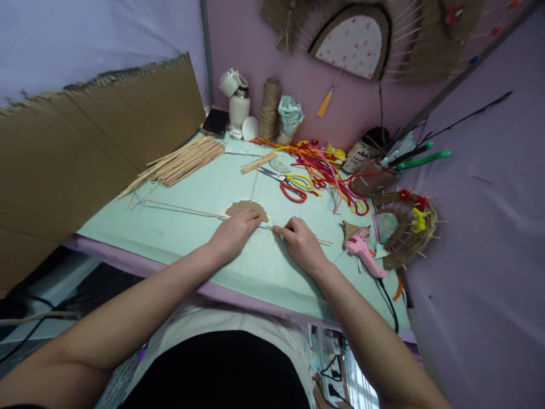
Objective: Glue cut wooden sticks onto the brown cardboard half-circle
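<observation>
A small brown cardboard half-disc (243, 209) with a pale, ragged-looking rim lies on the table. My left hand (237, 228) rests over its lower edge, fingers together and holding it down. Thin wooden sticks reach out from it: one to the left (183, 209), one away from me (255, 186), and one to the right (326, 242), partly under my right hand (300, 241). That hand is closed, its index finger and thumb at the right-hand stick close to the half-disc's right corner. The exact contact of its fingertips is too small to make out.
A bundle of sticks (187, 162) lies at back left, by a cardboard panel (97, 130). Scissors (289, 183) and coloured pipe cleaners (317, 165) lie beyond my hands. A pink glue gun (365, 254), its cord (389, 304) and a twine-wrapped wreath (430, 227) are at right.
</observation>
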Tool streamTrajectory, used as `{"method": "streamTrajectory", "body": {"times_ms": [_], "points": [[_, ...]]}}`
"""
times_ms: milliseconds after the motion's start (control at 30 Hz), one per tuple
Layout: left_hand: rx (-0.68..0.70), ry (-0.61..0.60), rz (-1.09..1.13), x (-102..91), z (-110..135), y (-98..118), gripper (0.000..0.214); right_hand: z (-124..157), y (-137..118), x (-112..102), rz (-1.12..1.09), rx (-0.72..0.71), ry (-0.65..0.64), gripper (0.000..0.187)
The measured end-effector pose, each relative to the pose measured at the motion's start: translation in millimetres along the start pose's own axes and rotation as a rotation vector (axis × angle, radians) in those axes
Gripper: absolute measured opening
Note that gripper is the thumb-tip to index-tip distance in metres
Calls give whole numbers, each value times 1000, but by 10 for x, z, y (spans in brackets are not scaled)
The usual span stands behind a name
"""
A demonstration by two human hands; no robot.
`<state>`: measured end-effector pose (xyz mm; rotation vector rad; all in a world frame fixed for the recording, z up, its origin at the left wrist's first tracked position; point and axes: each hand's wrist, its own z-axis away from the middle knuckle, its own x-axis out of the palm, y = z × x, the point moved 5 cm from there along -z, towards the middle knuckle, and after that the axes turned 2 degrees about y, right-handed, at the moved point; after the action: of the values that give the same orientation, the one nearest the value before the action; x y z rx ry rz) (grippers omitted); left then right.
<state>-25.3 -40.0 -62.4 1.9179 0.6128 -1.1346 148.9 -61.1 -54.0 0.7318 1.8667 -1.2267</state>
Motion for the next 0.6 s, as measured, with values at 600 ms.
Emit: {"method": "streamTrajectory", "body": {"times_ms": [600], "points": [[-7, -11, 1, -11, -7, 9, 40, 3, 30, 18, 12, 14, -7, 27]]}}
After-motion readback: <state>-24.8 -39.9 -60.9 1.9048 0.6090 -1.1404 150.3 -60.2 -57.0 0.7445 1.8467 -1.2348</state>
